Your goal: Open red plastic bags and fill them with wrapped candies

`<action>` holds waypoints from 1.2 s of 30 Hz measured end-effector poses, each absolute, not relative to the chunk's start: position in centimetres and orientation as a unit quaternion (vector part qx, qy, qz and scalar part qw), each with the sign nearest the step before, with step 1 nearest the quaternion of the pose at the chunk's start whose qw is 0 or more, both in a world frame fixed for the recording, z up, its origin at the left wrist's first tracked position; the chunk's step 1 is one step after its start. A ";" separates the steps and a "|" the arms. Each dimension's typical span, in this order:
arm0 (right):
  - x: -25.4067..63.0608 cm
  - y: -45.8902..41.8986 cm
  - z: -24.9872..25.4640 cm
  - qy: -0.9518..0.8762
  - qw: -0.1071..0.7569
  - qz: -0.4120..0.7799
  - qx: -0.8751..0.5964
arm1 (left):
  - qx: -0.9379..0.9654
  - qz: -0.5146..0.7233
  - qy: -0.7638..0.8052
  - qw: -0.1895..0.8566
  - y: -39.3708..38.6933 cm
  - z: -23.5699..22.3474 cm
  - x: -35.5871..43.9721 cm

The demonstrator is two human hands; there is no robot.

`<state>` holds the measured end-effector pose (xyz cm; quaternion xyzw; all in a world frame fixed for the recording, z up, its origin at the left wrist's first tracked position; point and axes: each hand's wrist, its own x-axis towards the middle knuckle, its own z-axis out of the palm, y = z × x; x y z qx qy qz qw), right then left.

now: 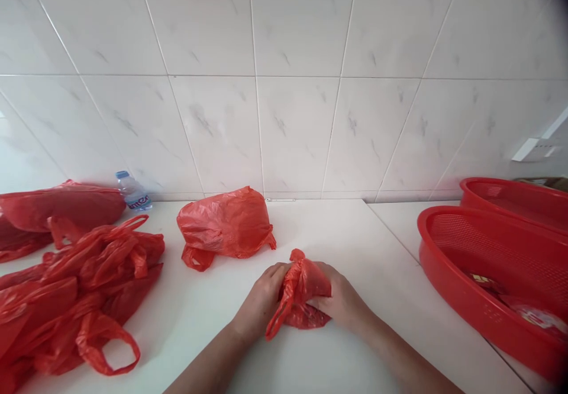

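Observation:
Between my two hands sits a small red plastic bag (306, 290), its handles tied in a knot on top and one loop hanging toward me. My left hand (265, 295) is wrapped round its left side. On the right side, my right hand (339, 293) grips it with the thumb across the front. Something dark shows through the thin plastic low down, but I cannot make out what it is. Behind my hands, near the wall, lies a larger filled red bag (226, 222).
A pile of empty-looking red bags (84, 287) covers the left of the white table (199, 341). Beyond it are a filled red bag (66, 204) and a plastic bottle (134, 191). At right stand a red basket (461, 287) with packets inside and another red basket (510, 186).

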<state>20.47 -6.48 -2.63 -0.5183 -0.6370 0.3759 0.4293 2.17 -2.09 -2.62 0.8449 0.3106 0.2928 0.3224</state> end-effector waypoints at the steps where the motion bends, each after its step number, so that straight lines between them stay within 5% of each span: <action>1: 20.4 -6.4 -2.9 -0.634 0.433 0.364 -0.527 | 0.849 0.297 0.319 0.299 -2.1 -2.6 2.3; 11: 19.8 -6.9 -4.7 -0.595 0.486 0.390 -0.508 | 0.871 0.358 0.291 0.169 -2.2 -4.3 2.8; 17: 21.5 -6.9 -3.1 -0.598 0.450 0.508 -0.426 | 0.881 0.370 0.267 0.122 -2.3 -4.2 2.7; 24: 22.8 -6.5 -3.3 -0.442 0.509 0.660 -0.333 | 0.904 0.399 0.149 -0.035 -4.0 -3.6 3.7; 36: 22.7 -5.7 -3.2 -0.449 0.486 0.578 -0.478 | 0.924 0.362 0.041 -0.114 -6.5 -2.5 4.2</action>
